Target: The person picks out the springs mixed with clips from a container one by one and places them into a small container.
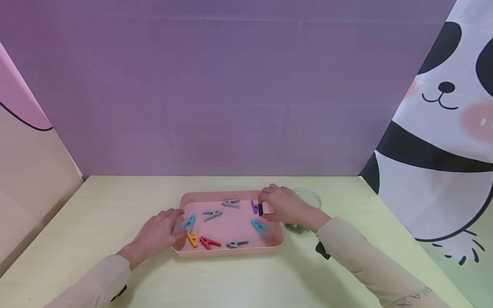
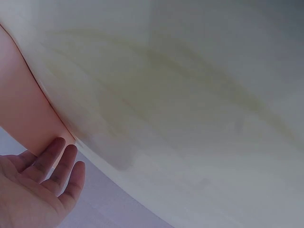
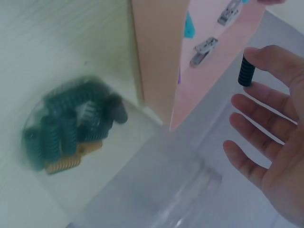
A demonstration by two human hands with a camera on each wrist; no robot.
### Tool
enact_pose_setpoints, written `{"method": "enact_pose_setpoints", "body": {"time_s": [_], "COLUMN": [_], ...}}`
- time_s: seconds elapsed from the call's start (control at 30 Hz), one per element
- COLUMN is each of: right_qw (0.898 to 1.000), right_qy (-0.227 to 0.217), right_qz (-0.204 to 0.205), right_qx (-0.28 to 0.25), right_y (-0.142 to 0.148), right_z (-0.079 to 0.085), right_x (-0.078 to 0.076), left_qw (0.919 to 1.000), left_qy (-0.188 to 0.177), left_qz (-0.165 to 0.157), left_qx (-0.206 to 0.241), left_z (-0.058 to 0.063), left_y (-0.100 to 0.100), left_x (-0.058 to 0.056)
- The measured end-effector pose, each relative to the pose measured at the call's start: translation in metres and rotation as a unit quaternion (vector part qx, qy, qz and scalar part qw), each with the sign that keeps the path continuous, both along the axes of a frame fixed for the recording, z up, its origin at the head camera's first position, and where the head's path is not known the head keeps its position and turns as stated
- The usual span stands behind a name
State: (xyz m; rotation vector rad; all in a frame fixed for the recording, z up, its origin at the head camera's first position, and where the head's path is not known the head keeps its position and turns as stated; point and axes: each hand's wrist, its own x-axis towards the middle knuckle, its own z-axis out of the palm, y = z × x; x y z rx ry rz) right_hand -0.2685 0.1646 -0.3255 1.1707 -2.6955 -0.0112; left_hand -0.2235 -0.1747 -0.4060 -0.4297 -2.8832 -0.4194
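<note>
A small dark coil spring (image 3: 246, 72) is pinched between the thumb and index finger of my right hand (image 1: 286, 205), the other fingers spread apart. That hand is over the right side of a pink tray (image 1: 227, 253), beside a purple clothespin (image 1: 254, 207). My left hand (image 1: 159, 231) rests at the tray's left rim with its fingers loosely bent; in the left wrist view the fingers touch the outer wall at a corner. Inside the tray lie grey clothespins (image 1: 212, 214), blue clothespins (image 1: 259, 227), a yellow clothespin (image 1: 192, 238) and a red clothespin (image 1: 209, 242).
Right of the tray stands a clear round jar (image 1: 319, 199), partly behind my right hand. It contains several dark green springs (image 3: 71, 102) and some tan springs (image 3: 64, 164). The pale wooden table (image 1: 127, 192) meets a purple backdrop (image 1: 231, 107) behind.
</note>
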Motion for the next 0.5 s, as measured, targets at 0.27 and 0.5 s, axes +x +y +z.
{"method": "enact_pose_setpoints", "body": {"time_s": [0.27,0.5], "right_qw": [1.0,0.997], "right_qy": [0.001,-0.006], "right_qz": [-0.017,-0.052], "right_qx": [-0.017,-0.051], "right_y": [0.023,0.047], "right_z": [0.011,0.013], "right_x": [0.0,0.0], "left_qw": [1.0,1.0], "left_qy": [0.0,0.001], "left_qz": [0.003,0.003], "left_qx": [0.0,0.0], "left_z": [-0.001,-0.001], "left_y": [0.0,0.001], "left_x": [-0.001,0.0]}}
